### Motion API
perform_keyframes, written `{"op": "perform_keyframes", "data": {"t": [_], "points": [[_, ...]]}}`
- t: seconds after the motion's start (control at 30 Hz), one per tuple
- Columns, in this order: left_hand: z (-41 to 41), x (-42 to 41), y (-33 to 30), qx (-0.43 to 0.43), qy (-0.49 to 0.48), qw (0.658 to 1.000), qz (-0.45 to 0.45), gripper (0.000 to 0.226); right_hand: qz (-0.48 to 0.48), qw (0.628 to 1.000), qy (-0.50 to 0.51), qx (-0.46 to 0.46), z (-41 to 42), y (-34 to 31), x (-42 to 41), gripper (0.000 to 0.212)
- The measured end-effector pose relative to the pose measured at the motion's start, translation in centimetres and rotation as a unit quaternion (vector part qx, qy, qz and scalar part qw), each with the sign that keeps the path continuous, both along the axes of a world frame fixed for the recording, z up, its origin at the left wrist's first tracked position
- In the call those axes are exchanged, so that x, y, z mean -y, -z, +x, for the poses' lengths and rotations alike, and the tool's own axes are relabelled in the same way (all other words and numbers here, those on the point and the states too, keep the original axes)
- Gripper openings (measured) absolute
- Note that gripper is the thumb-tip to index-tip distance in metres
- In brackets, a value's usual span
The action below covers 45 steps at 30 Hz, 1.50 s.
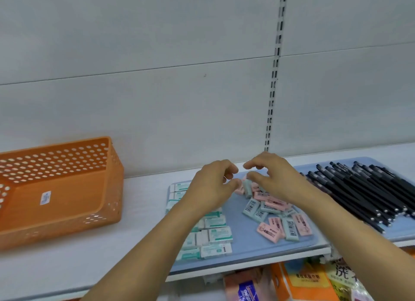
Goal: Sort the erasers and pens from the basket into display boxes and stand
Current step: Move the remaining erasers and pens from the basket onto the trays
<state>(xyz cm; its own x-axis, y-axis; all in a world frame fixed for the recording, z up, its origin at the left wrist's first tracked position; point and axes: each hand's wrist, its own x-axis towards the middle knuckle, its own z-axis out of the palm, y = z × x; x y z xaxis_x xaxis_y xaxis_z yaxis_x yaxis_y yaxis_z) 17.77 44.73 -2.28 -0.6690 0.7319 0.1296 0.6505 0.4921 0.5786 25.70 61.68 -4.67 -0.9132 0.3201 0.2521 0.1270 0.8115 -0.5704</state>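
Now both hands, left hand [210,184] & right hand [272,177], pinch a teal eraser [247,187] betw. fingertips.

Hidden, cropped and illegible regions, head view.
Orange basket [60,195] cropped at 9 o'clock; black pens [363,188] run off at 3 o'clock; left hand [208,186] hides several white-green erasers [213,235]; eraser print illegible; packages [303,282] cropped at 6 o'clock.

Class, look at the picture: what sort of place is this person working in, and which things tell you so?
Probably a shop aisle: a slotted shelf upright on the back panel, packaged goods on the shelf below, and barcoded erasers beside a heap of black pens.
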Motion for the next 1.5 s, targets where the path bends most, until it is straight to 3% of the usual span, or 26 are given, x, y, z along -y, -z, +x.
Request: {"op": "perform_keyframes", "data": {"t": [0.13,0.3,0.4,0.5,0.57,0.63,0.7,0.77,0.83,1.07,1.13,1.23,1.4,1.5], "points": [[0.5,7.4,-1.8,-0.084,-0.031,0.994,0.062,0.016,-0.002,0.999,-0.037,-0.031,-1.0,-1.1,3.4,0.017],[-5.0,18.3,-4.4,-0.117,-0.124,0.976,0.136,0.012,-0.056,0.992,-0.102,-0.044,-4.1,-2.8,9.8,0.014],[-9.6,23.1,-4.3,-0.097,-0.170,0.978,0.079,0.015,-0.082,0.987,-0.124,-0.064,-7.1,-4.1,14.6,0.012],[-12.6,24.6,-3.3,0.001,-0.122,0.991,-0.047,0.019,-0.102,0.989,-0.109,-0.019,-11.2,-5.6,19.7,0.044],[-14.0,24.2,-2.5,0.034,-0.069,0.987,-0.141,0.031,-0.036,0.996,-0.071,0.036,-14.0,-5.9,22.5,0.064],[-15.2,23.4,-1.8,0.033,-0.039,0.977,-0.205,0.047,0.023,0.996,-0.050,0.065,-15.9,-5.4,24.2,0.054],[-16.1,22.5,-1.3,0.009,-0.015,0.976,-0.215,0.058,0.025,0.997,-0.048,0.062,-16.4,-4.6,25.2,0.032],[-16.5,22.0,-1.0,-0.035,0.028,0.978,-0.204,0.056,0.020,0.998,-0.037,0.046,-16.0,-4.0,25.7,0.024],[-16.9,21.8,-0.5,-0.066,0.056,0.978,-0.188,0.050,0.037,0.999,-0.026,0.026,-15.3,-3.8,26.1,0.024],[-17.1,23.1,0.4,0.015,0.079,0.985,-0.151,0.011,0.068,0.997,-0.020,-0.022,-13.4,-3.2,27.2,0.032],[-16.9,23.5,0.3,0.043,0.087,0.979,-0.177,0.019,0.066,0.997,-0.021,-0.032,-13.1,-3.1,27.4,0.034],[-16.9,23.8,-0.4,0.062,0.119,0.958,-0.252,0.049,0.068,0.997,-0.016,-0.036,-13.1,-2.8,27.4,0.034],[-15.8,23.4,-0.6,-0.095,0.136,0.946,-0.279,0.051,0.070,0.997,-0.016,-0.037,-12.9,-2.7,27.4,0.034],[-15.2,23.4,-0.7,-0.127,0.127,0.949,-0.260,0.051,0.075,0.996,-0.019,-0.039,-12.8,-2.6,27.3,0.035]]}}
